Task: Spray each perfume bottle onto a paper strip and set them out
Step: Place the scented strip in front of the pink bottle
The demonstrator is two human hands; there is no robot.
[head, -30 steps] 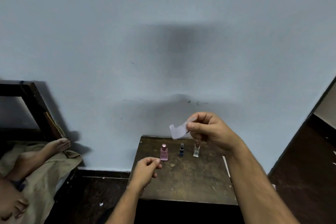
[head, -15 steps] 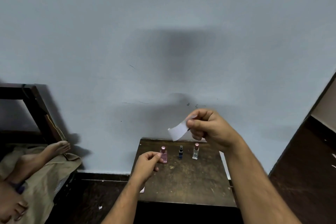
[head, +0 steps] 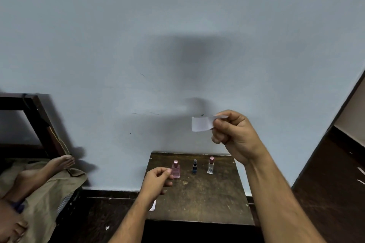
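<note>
At the far left I see a dark wooden frame (head: 37, 122) against the wall, and below it a bare foot (head: 59, 163) resting on tan cloth (head: 45, 193). Moving right, my left hand (head: 156, 180) hovers over the near-left part of the table (head: 197, 199), fingers loosely curled with the thumb laid against the forefinger; I see nothing held in it. A white scrap (head: 152, 206) shows just beneath that wrist at the table's left edge; I cannot tell whether it is another strip. Three bottles stand upright in a row near the table's back edge, apart from one another. The pink bottle (head: 175, 169), leftmost, sits just beyond the left hand's fingertips; I cannot tell whether they touch it. The dark bottle (head: 194, 166) stands in the middle, and the clear bottle (head: 211, 165), with a pink cap, stands rightmost. Above and to the right of the row, my right hand (head: 235, 136) is raised in front of the wall, pinching one end of a white paper strip (head: 201, 123) between thumb and forefinger, the remaining fingers curled. The strip extends leftward from the pinch, roughly level, well above the bottles. At the far right a dark door frame (head: 335, 124) runs diagonally down to a dark floor (head: 335, 193).
</note>
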